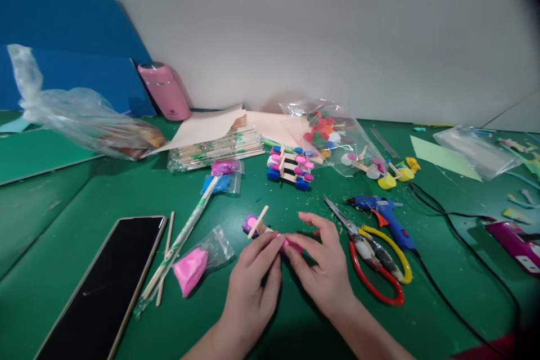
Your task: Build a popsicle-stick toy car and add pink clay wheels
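Note:
Near the middle of the table, my left hand [255, 281] and my right hand [323, 267] meet at the fingertips. Both pinch a small clay-and-stick model [259, 225]. Purple and pink clay shows at its far end, with a short wooden stick across it. Pink clay [295, 244] shows between my fingers, partly hidden by them. Some fingers of my right hand are raised away from the piece. To the left lies a small bag of pink clay [191, 270]. Beyond my hands stand similar finished-looking models [290, 169] with blue, pink and white clay wheels.
Scissors [375, 256] and a blue glue gun [382, 214] with a black cord lie right. A phone [101, 287] and wrapped sticks [181, 242] lie left. Behind are bundled sticks [217, 149], a pink bottle [165, 93] and plastic bags [93, 121] by the wall.

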`<state>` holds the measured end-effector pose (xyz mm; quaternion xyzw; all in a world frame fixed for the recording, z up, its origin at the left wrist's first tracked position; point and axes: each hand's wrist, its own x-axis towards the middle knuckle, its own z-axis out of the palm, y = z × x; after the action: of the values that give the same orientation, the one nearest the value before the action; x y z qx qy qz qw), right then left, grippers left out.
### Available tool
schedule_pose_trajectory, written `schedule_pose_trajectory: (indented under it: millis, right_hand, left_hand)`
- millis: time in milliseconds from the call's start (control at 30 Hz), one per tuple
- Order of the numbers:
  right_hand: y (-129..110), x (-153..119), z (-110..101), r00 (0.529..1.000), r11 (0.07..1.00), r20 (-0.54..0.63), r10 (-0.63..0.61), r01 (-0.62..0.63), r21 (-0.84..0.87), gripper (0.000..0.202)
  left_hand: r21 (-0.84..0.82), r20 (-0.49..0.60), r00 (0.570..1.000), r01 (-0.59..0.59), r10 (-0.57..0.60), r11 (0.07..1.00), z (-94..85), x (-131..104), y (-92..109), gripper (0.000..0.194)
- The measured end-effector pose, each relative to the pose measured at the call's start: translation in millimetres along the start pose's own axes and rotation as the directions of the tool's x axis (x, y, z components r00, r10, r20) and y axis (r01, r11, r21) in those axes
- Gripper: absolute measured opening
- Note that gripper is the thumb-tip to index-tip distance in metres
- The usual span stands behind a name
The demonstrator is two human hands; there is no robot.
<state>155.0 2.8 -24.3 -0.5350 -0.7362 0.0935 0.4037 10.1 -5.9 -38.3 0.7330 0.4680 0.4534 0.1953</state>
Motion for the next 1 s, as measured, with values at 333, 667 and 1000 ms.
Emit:
schedule_pose_trajectory:
  millis: [333, 667, 1000]
  right_hand:
    - [-0.9, -0.1, 0.0, 1.0, 1.0, 0.01, 0.005, -0.005, -0.005, 0.016]
    - [-0.5, -1.2, 0.5, 1.0, 1.0, 0.016, 0.003, -0.004, 0.004, 0.016]
    - [-0.4, -2.0, -0.6, 1.0, 0.999, -0.012, -0.001, 0.001, 0.042, 0.019]
  left_hand:
    - [0.048, -0.006, 1.0, -0.014, 0.014, 0.999, 1.0, -2.9, -1.6, 0.035]
    - [0.08, 0.023, 1.0, -0.004, 0.002, 0.997, 2.4, -3.9, -2.0, 0.035]
    - [0.07, 0.02, 0.996, 0.084, -0.085, 0.994, 3.0, -5.1, -1.7, 0.039]
